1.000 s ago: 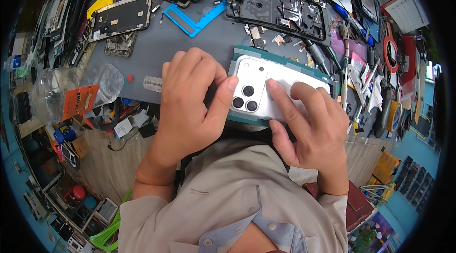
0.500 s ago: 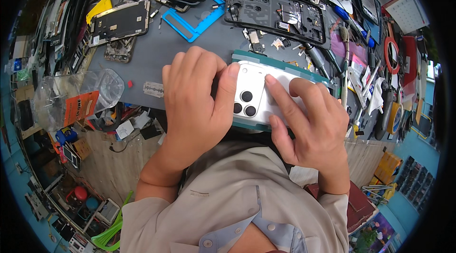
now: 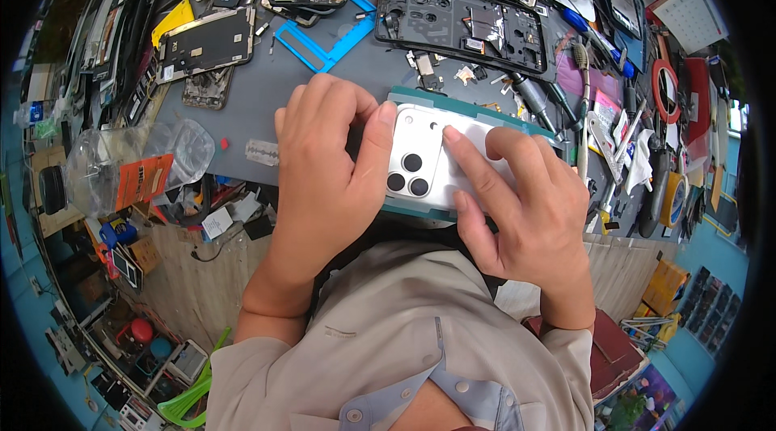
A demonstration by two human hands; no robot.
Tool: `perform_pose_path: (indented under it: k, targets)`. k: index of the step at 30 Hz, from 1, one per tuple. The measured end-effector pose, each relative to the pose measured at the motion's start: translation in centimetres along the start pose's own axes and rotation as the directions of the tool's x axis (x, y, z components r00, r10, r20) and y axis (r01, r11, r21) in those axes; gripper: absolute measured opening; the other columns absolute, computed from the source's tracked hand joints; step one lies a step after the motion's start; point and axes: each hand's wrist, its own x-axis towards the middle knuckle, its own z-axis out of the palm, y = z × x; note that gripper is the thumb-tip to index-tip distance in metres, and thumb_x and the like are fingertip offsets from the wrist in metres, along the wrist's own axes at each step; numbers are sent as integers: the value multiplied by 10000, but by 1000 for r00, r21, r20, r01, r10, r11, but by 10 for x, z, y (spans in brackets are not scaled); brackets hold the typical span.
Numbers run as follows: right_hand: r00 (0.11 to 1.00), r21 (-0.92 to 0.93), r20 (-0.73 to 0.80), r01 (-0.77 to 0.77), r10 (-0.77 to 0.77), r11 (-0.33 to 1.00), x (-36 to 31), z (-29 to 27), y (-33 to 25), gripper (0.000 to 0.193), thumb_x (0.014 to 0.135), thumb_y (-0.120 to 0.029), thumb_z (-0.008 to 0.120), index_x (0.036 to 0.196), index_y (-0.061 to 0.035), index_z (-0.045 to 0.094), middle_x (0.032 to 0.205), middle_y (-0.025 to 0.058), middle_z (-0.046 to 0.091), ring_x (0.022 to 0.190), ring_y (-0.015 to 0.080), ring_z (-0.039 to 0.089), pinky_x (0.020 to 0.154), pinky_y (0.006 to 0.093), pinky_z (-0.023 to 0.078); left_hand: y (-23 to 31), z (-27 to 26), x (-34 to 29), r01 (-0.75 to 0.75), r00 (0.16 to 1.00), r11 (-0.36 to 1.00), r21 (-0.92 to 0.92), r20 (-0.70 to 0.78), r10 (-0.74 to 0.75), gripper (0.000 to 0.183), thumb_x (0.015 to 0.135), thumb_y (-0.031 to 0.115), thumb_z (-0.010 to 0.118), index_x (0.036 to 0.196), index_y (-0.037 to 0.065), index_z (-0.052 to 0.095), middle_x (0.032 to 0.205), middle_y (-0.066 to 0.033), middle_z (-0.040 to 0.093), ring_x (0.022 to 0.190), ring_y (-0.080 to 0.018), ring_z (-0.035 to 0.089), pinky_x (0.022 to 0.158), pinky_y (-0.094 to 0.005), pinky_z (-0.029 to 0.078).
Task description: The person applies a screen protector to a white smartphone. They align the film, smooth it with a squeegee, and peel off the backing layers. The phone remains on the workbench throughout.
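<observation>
A white smartphone (image 3: 473, 133) lies back up on the front part of the table, its raised camera block at the left end. Clear film with green edging strips (image 3: 453, 100) shows along its far and near sides. My left hand (image 3: 327, 160) is closed at the phone's left end, thumb pressed along the edge beside the camera block; its other fingertips are hidden. Over the right part of the phone is my right hand (image 3: 529, 200), index finger stretched out to the camera block's right edge, thumb apart near the phone's near side, the other fingers bent.
Beyond the phone are a blue plastic frame (image 3: 323, 47), a black phone housing (image 3: 461, 23) and small loose parts. A razor blade (image 3: 261, 152) and a clear plastic bag (image 3: 113, 164) lie left. Tools, including a brush (image 3: 583, 67) and a tape roll (image 3: 672, 200), crowd the right.
The view has shifted slightly, so most things sit a little further left. A dark dot on the camera block now shows beside my right index fingertip. Both hands stay at the phone.
</observation>
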Motion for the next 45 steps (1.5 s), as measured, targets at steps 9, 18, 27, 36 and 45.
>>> perform_pose_path:
  k: [9,18,27,36,45]
  targets:
    - [993,-56,27,-114,115,992,-11,-21,4,591,880,-245,751,1441,-80,840,1264,175,727,1001,319,691,845,440,578,0,0,-3,35,999,999,-32,4,-35,189,1091,178,782,1015,63,653,975,-75,625,943,-281,593,895,-435,394]
    - [993,-176,-63,-107,97,979,-83,-34,-14,480,1008,-365,637,1293,-89,908,1388,81,820,1272,335,715,1262,624,447,-9,5,-7,-287,935,958,-19,-221,276,223,981,197,842,1155,72,778,1192,-78,725,1180,-345,659,1085,-442,476]
    - [994,-102,-2,-113,113,988,-101,-22,-18,508,1046,-374,622,1375,-71,863,1490,73,810,1482,381,696,1337,706,338,13,-2,-25,-711,696,681,177,321,643,385,1111,375,675,1308,134,900,1392,1,862,1430,-277,746,1374,-615,253]
    - [993,-33,4,-119,119,992,-88,-16,-21,544,1004,-391,657,1377,-48,856,1525,82,789,1511,378,679,1353,723,319,8,-2,-15,-717,684,683,137,327,652,401,1161,340,598,1294,114,902,1364,-27,871,1408,-306,766,1383,-649,250]
    - [981,-110,-105,-175,164,978,-98,-29,-3,586,1133,-429,494,1345,-13,847,1412,162,825,1408,460,701,1322,719,339,8,-4,-19,-655,751,730,197,274,601,417,1155,360,586,1224,123,922,1332,-34,881,1408,-360,746,1380,-669,276]
